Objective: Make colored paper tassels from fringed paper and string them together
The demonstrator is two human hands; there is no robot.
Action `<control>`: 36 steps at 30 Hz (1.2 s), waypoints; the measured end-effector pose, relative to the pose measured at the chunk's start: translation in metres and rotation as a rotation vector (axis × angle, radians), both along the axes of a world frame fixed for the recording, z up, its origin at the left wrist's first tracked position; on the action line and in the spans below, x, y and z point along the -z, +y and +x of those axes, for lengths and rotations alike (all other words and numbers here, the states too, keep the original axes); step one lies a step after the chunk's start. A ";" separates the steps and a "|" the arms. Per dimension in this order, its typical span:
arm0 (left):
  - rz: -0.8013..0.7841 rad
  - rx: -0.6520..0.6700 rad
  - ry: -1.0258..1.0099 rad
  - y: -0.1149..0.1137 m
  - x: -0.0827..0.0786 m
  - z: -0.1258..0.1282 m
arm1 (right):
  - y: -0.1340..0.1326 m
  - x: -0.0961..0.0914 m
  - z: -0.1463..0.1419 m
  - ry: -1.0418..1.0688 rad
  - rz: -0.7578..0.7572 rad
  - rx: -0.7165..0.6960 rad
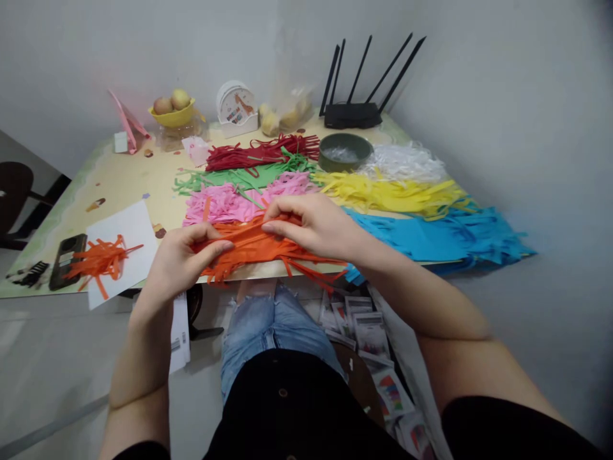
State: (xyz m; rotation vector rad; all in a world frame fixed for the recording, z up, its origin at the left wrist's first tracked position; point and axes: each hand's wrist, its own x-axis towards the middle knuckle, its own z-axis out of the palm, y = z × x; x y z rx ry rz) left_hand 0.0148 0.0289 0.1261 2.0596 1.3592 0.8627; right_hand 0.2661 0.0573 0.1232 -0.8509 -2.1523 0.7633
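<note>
My left hand and my right hand pinch an orange fringed strip at two spots, over a pile of the same orange fringes at the table's front edge. Just behind lies a pink fringed bundle, then a green one and a dark red one. To the right of my right hand are blue fringed strips, with yellow ones and white ones beyond. The material looks like thin felt or paper; I cannot tell which.
A small orange tassel heap lies across a white sheet and a dark phone at left. A green bowl, a black router and a yellow fruit basket stand at the back. Packets fill a box below.
</note>
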 end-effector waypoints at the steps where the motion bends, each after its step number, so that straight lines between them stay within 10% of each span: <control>1: -0.007 -0.024 -0.021 -0.001 -0.001 0.000 | 0.000 0.002 -0.001 0.034 -0.036 0.011; 19: -0.184 -0.138 -0.625 -0.008 0.024 0.000 | 0.005 0.038 -0.011 0.557 -0.404 -0.048; 36: 0.133 -0.153 -0.100 -0.012 0.030 0.006 | 0.001 0.030 -0.006 0.160 -0.070 0.074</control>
